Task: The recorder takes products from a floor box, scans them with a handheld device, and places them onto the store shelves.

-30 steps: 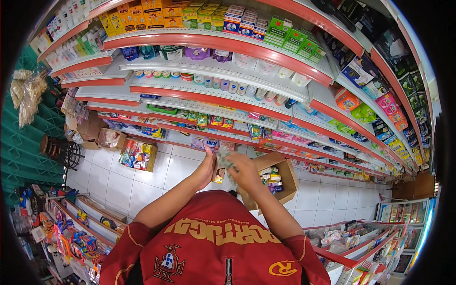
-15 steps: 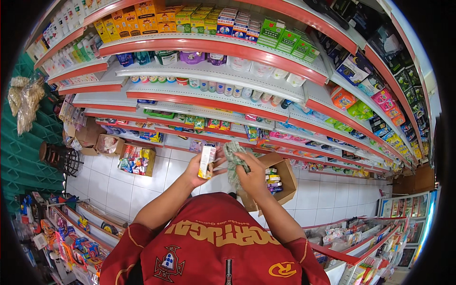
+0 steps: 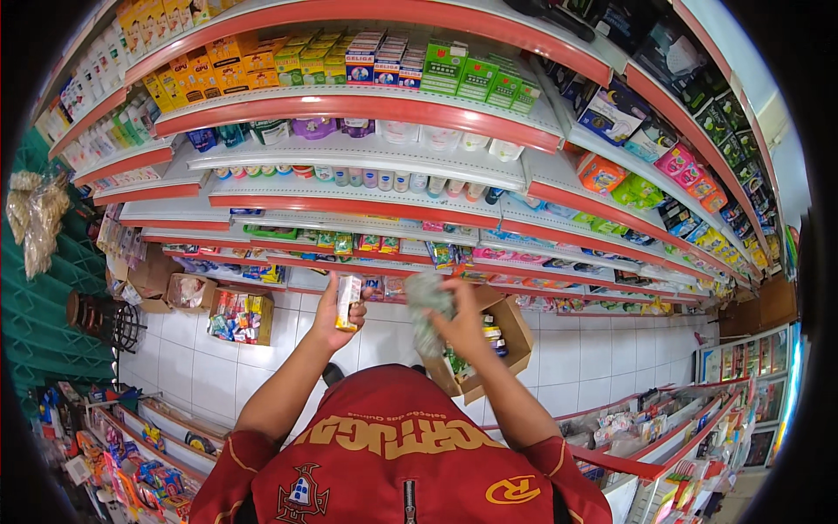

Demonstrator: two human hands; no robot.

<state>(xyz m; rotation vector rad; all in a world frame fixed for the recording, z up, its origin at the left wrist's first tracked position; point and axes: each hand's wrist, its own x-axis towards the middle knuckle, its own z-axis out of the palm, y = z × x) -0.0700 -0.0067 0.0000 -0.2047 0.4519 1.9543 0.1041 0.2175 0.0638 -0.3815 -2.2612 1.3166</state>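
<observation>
White metal shelves with red front strips (image 3: 349,160) rise over a white tiled floor (image 3: 585,349). A small upright white-and-yellow carton (image 3: 348,302) sits in the left grip (image 3: 326,321), whose fingers are closed around it. Just right of it, apart from the carton, the right grip (image 3: 460,325) is pinching a crumpled grey-green cloth (image 3: 427,310), blurred. Below and beside the right grip, an open brown cardboard box (image 3: 518,336) contains small packages. Left of the left grip, another open cardboard box (image 3: 265,316) on the floor is filled with colourful packets. Farther left hangs a pleated green covering (image 3: 52,323). Beyond both grips, packaged goods line the shelves.
</observation>
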